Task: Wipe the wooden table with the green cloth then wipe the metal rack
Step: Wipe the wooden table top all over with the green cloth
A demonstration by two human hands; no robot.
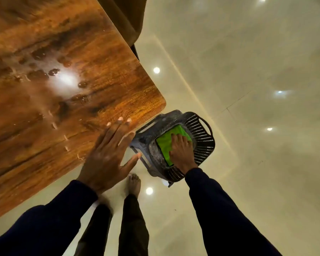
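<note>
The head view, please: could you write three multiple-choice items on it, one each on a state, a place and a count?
1. The left hand on the wooden table is: A flat with straight fingers; B a fist; C gripping a cup.
2. The green cloth lies: A on the table; B on the dark rack; C on the floor.
3. How many hands touch the cloth? A none; B one; C two.
Answers: 1 A, its fingers lie spread and straight at the table's edge; 2 B, the cloth sits on the rack beside the table; 3 B, only the right hand presses it.
</note>
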